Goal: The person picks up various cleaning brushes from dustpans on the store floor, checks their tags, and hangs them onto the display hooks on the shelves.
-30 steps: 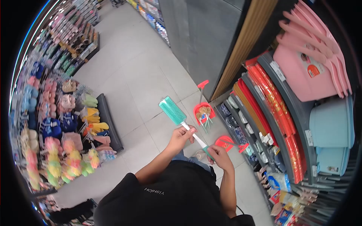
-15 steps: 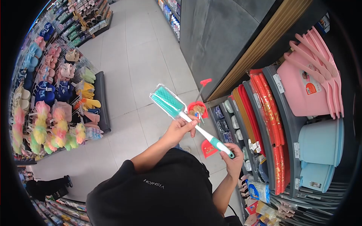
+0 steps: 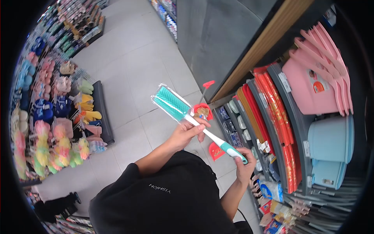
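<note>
A long-handled scrub brush [image 3: 211, 136] with teal bristles and a white and teal handle slants across in front of my chest. Clear plastic film covers its head, which points to the upper left with the bristles facing up. My left hand [image 3: 189, 133] is closed around the neck just below the head, thumb on top. At the lower right, my right hand [image 3: 245, 164] grips the teal end of the handle between thumb and fingers. Both hands hold the brush in the air, above the floor.
Shelves on my right carry pink tubs [image 3: 311, 85], light blue bins [image 3: 331, 138] and red packaged goods [image 3: 274, 105]. Red dustpan-like items [image 3: 216, 151] sit low ahead. On the left is a rack of slippers [image 3: 43, 109] and pastel fluffy dusters [image 3: 60, 140]. A grey pillar [image 3: 222, 39] rises ahead.
The view has turned slightly, so the left racks and right shelves appear shifted. The brush stays in both hands, its handle end a little farther right.
</note>
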### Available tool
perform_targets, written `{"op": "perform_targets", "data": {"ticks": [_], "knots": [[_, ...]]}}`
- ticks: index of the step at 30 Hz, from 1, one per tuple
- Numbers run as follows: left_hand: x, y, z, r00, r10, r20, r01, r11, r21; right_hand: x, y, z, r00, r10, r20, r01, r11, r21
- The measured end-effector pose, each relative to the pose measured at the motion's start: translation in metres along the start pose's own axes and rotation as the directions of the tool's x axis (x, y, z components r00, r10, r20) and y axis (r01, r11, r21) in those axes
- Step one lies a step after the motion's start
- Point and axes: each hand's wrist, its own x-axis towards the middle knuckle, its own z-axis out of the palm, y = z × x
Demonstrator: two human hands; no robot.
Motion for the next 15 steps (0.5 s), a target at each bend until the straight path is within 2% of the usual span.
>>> {"op": "perform_targets", "data": {"ticks": [2, 5, 6, 9, 13, 15], "knots": [[0.002, 0.007, 0.0, 0.999, -0.022, -0.026, 0.021, 0.999, -0.026, -0.006, 0.011, -0.001, 0.997, -0.031, -0.07, 0.032, 0.999, 0.011], [0.009, 0.007, -0.006, 0.999, -0.019, -0.044, 0.017, 0.999, -0.052, 0.001, -0.01, 0.019, 0.992, -0.06, -0.113, 0.069, 0.995, 0.074], [0.011, 0.009, -0.008, 0.999, -0.007, -0.039, 0.004, 0.998, -0.07, 0.001, -0.011, 0.021, 0.99, -0.076, -0.117, 0.078, 0.997, 0.013], [0.017, 0.011, -0.018, 0.999, -0.011, -0.051, 0.006, 0.995, -0.104, 0.006, -0.014, 0.039, 0.979, -0.121, -0.164, 0.12, 0.993, -0.017], [0.026, 0.014, -0.033, 0.999, -0.038, -0.025, 0.034, 0.991, -0.133, 0.002, -0.01, 0.051, 0.984, 0.034, -0.178, -0.013, 0.993, 0.118], [0.03, 0.014, -0.038, 0.997, -0.075, -0.029, 0.07, 0.987, -0.143, 0.001, -0.01, 0.056, 0.986, 0.035, -0.163, -0.016, 0.993, 0.117]]}}
